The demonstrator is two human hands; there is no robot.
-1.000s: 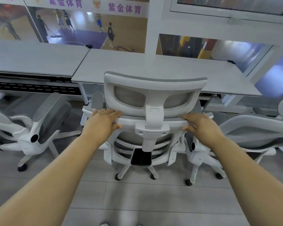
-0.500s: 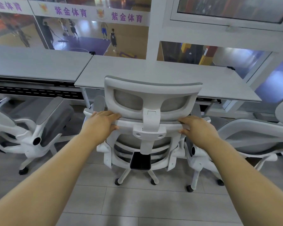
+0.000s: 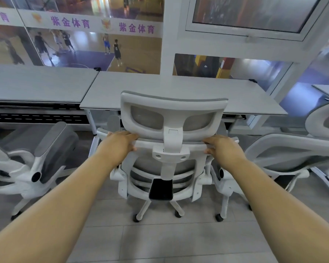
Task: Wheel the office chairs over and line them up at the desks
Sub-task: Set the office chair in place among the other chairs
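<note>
A white and grey office chair (image 3: 174,109) stands with its back to me, facing the middle desk (image 3: 179,90); its headrest overlaps the desk's front edge. My left hand (image 3: 120,144) grips the top rail of the backrest on the left of the headrest post. My right hand (image 3: 221,149) grips the same rail on the right, thumb under it. The chair's seat is hidden behind the backrest; its castors (image 3: 136,218) rest on the grey floor.
A second office chair (image 3: 38,158) stands at the left by the left desk (image 3: 36,84). A third chair (image 3: 296,150) is close on the right, with one of its castors (image 3: 218,218) near the middle chair's base. Glass panels rise behind the desks.
The chair has rolled a little forward toward the desk while both hands keep their hold on the backrest rail; my view has tilted up slightly.
</note>
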